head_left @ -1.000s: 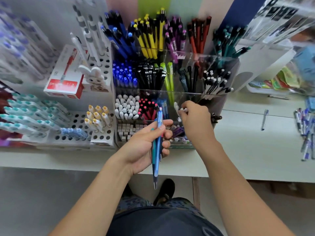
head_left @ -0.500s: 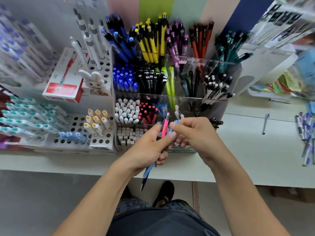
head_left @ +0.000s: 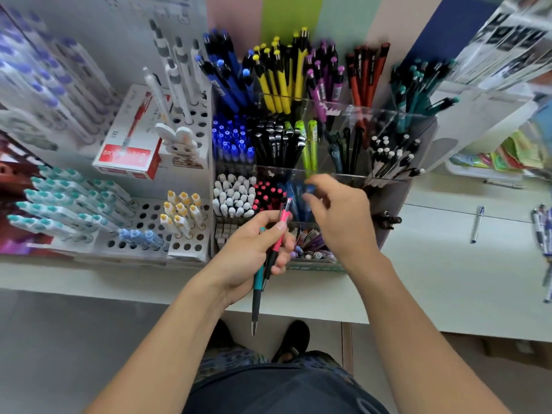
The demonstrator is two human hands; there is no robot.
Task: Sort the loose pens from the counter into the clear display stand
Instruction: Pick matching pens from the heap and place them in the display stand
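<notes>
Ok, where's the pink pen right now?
In the head view, centre frame: the left hand grips the pink pen together with a teal pen, just in front of the clear display stand, beside the right hand.

Right hand (head_left: 343, 216) motion-blurred at frame centre; can't tell if fingertips pinch the blue pen (head_left: 294, 194) there. Left hand (head_left: 254, 252) hides mid-barrels of pink pen (head_left: 282, 222) & teal pen (head_left: 256, 297). Loose pens (head_left: 542, 231) cut off by right edge. Packets upper right blurred, print unreadable.
</notes>
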